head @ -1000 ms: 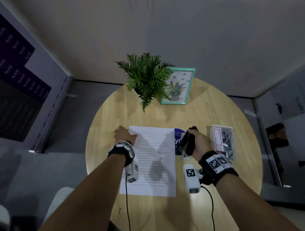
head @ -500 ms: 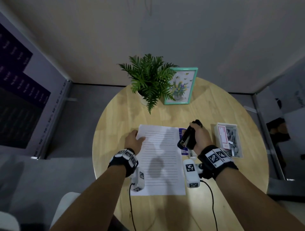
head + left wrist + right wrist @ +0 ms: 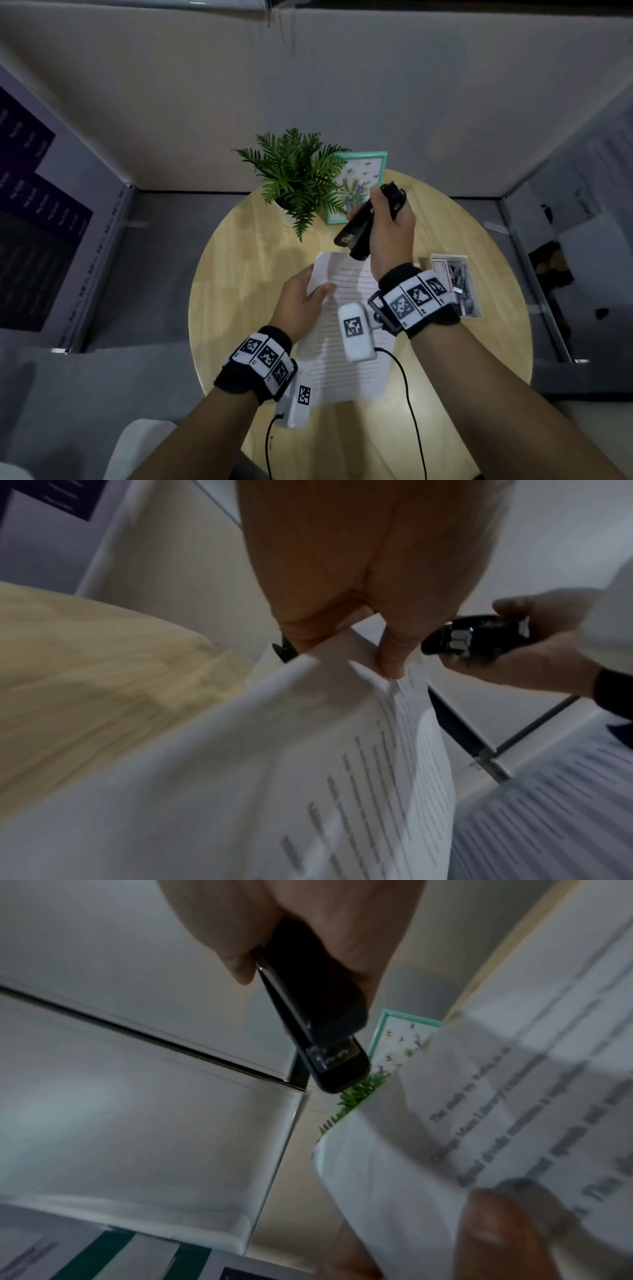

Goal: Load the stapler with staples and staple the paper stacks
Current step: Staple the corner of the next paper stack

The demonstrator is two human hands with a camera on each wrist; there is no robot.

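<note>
A white paper stack (image 3: 346, 339) with printed lines is lifted off the round wooden table (image 3: 239, 274). My left hand (image 3: 301, 301) pinches its top left corner (image 3: 387, 669), thumb on top. My right hand (image 3: 387, 233) grips a black stapler (image 3: 359, 229) in the air above that corner, nose pointing down and left. In the right wrist view the stapler (image 3: 322, 1031) hangs just above and to the left of the paper's corner (image 3: 411, 1137), apart from it. In the left wrist view the stapler (image 3: 479, 639) shows its metal mouth to the right of my thumb.
A white box of staples (image 3: 455, 284) lies open at the table's right. At the back of the table stand a potted fern (image 3: 298, 178) and a teal picture frame (image 3: 363, 185). Cardboard walls surround the table. Cables trail from both wrist cameras.
My left hand has taken hold of the paper's top left corner and raised the stack off the table. My right hand has lifted the stapler up and away from me.
</note>
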